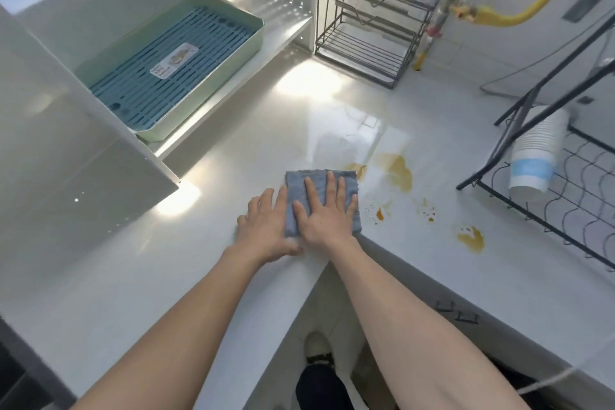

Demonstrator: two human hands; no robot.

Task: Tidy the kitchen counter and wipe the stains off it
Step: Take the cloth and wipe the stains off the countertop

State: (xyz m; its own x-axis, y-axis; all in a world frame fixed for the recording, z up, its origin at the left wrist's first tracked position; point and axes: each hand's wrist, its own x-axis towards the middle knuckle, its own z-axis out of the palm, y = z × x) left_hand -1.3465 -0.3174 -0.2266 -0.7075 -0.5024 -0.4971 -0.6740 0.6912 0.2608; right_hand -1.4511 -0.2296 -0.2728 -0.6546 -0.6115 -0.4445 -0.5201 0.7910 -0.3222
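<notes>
A folded grey-blue cloth [299,183] lies flat on the white counter [216,243], near the inner corner of its front edge. My right hand [324,215] presses on the cloth with straight, spread fingers. My left hand [266,226] rests flat beside it, its fingers touching the cloth's left edge. Orange-brown stains spread to the right of the cloth: a large one [397,171], a small one [357,170] at the cloth's top right corner, small spots [379,214] and another patch [471,238] further right.
A green drainer tray [173,76] with a blue grid sits on a shelf at the left. A dark wire rack [369,40] stands at the back. At the right a black wire dish rack [565,196] holds a tipped stack of paper cups [535,153]. A yellow hose [532,10] runs along the wall.
</notes>
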